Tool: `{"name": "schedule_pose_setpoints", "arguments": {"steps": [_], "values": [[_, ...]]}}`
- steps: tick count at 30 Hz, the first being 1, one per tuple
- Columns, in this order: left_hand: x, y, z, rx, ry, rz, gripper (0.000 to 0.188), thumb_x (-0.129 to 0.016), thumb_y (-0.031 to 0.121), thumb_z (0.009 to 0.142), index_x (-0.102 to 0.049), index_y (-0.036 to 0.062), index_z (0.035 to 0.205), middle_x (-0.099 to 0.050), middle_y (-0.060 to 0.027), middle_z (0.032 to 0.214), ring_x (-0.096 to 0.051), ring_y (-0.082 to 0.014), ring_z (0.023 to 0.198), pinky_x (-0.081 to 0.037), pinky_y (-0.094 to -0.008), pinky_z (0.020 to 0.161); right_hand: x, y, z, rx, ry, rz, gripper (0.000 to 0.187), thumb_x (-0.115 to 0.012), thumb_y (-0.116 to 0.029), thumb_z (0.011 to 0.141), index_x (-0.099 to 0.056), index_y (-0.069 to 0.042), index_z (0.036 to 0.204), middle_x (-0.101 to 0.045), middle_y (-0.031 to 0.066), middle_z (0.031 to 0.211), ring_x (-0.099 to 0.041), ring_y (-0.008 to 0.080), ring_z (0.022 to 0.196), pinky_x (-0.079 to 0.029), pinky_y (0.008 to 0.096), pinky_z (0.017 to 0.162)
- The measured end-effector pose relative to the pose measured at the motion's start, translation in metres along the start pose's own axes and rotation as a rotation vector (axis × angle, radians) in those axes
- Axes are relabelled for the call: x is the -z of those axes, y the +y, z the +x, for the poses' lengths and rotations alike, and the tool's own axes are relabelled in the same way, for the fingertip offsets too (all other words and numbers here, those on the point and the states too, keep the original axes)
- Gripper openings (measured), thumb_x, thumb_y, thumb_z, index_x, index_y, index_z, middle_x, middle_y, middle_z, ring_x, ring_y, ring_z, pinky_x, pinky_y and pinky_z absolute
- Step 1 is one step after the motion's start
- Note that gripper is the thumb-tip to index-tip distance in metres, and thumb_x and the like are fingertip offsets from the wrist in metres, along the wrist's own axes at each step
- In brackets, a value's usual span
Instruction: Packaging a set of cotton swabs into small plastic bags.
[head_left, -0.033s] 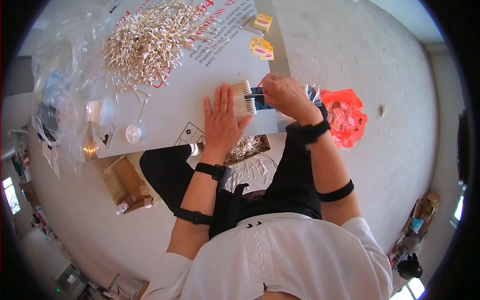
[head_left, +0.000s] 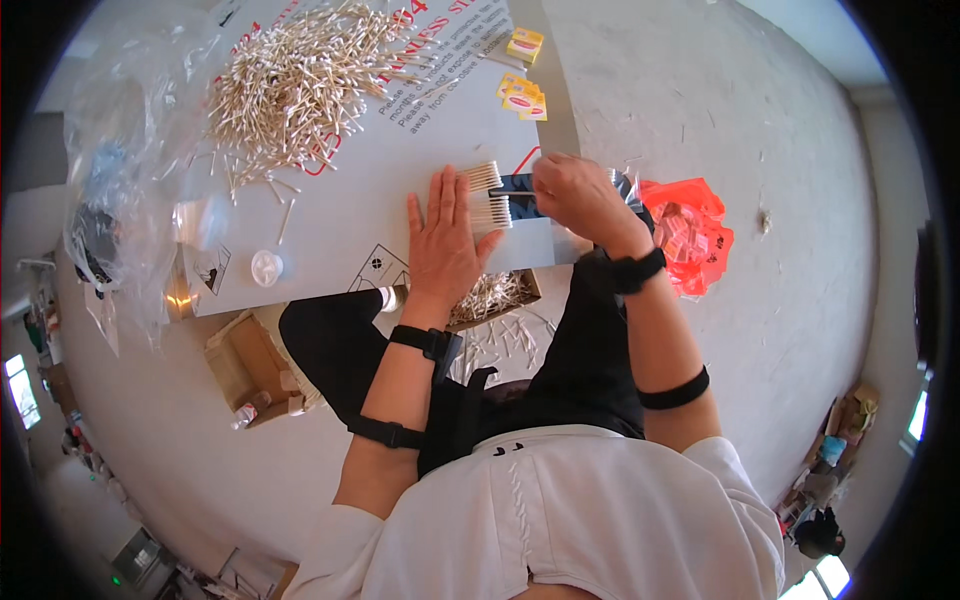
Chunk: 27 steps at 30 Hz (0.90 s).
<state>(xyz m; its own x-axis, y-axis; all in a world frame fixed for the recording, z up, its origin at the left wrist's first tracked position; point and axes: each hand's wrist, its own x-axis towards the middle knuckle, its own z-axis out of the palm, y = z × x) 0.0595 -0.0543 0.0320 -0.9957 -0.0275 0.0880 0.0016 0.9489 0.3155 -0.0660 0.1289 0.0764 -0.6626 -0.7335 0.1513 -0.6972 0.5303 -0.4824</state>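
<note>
Flat on the table lies my left hand (head_left: 445,245), fingers stretched, over one end of a row of cotton swabs (head_left: 492,212). Their white tips line up just right of it. My right hand (head_left: 580,195) is curled round a thin dark rod-like tool (head_left: 514,193), whose end reaches the swab tips. What the tool is exactly, my fingers hide. Beneath it, a dark blue patterned strip (head_left: 521,209) lies between the swabs and my right hand.
A large heap of loose swabs (head_left: 300,85) covers the table's far left, beside clear plastic bags (head_left: 130,150). Small yellow boxes (head_left: 524,95) stand at the far edge, a round white container (head_left: 267,268) near the front. A red bag (head_left: 690,235) lies right; a box of swabs (head_left: 495,295) sits below.
My right hand has shifted slightly right, showing more of the dark tool and blue strip. My left hand has stayed in place.
</note>
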Motion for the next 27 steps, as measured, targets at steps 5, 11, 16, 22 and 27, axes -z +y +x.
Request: {"name": "schedule_pose_setpoints", "arguments": {"steps": [5,11,16,22,27], "values": [[-0.005,-0.028,-0.004,-0.02,0.208,-0.281,0.071,-0.053,0.04,0.095,-0.027,0.0029,0.149,-0.022,-0.0167,0.158,-0.022,-0.0289,0.146,-0.014,-0.0501,0.117,-0.001,-0.036,-0.051,0.015,-0.136,0.137,0.007,-0.061,-0.005,0.074,-0.055,-0.004,0.076,-0.058,0.0135,0.075,-0.061,0.0343,0.071,-0.049,0.0424,0.063],[0.004,-0.054,0.0,0.163,0.309,-0.893,0.044,-0.047,0.01,0.096,-0.045,0.0032,0.14,-0.042,-0.0127,0.147,-0.034,-0.0294,0.139,-0.023,-0.0413,0.116,-0.05,-0.066,-0.085,0.003,-0.22,0.08,0.007,-0.061,-0.01,0.078,-0.059,-0.003,0.08,-0.064,0.0142,0.081,-0.065,0.0343,0.075,-0.054,0.0425,0.067],[0.006,-0.053,0.032,-0.045,0.179,-0.372,0.039,-0.052,0.005,0.09,-0.056,0.0063,0.129,-0.047,-0.0122,0.141,-0.036,-0.0334,0.137,-0.028,-0.0449,0.112,-0.047,-0.064,-0.07,-0.156,-0.143,0.328,0.015,-0.063,-0.013,0.081,-0.061,-0.003,0.092,-0.065,0.0173,0.079,-0.065,0.0372,0.076,-0.052,0.0461,0.068],[0.002,-0.04,0.046,-0.149,0.074,-0.187,0.039,-0.055,0.003,0.087,-0.06,0.0077,0.125,-0.046,-0.0115,0.14,-0.031,-0.0335,0.139,-0.026,-0.0464,0.112,-0.049,-0.062,-0.057,-0.365,-0.106,0.484,0.024,-0.063,-0.015,0.082,-0.062,-0.004,0.103,-0.066,0.0205,0.078,-0.065,0.039,0.076,-0.051,0.0482,0.069],[-0.001,-0.042,0.038,-0.165,0.142,-0.228,0.038,-0.053,0.002,0.087,-0.06,0.0066,0.124,-0.048,-0.0124,0.14,-0.032,-0.0343,0.138,-0.027,-0.0467,0.112,-0.056,-0.062,-0.057,-0.389,-0.107,0.47,0.027,-0.063,-0.015,0.083,-0.06,-0.003,0.107,-0.066,0.0202,0.08,-0.065,0.0382,0.077,-0.05,0.0476,0.068]]}}
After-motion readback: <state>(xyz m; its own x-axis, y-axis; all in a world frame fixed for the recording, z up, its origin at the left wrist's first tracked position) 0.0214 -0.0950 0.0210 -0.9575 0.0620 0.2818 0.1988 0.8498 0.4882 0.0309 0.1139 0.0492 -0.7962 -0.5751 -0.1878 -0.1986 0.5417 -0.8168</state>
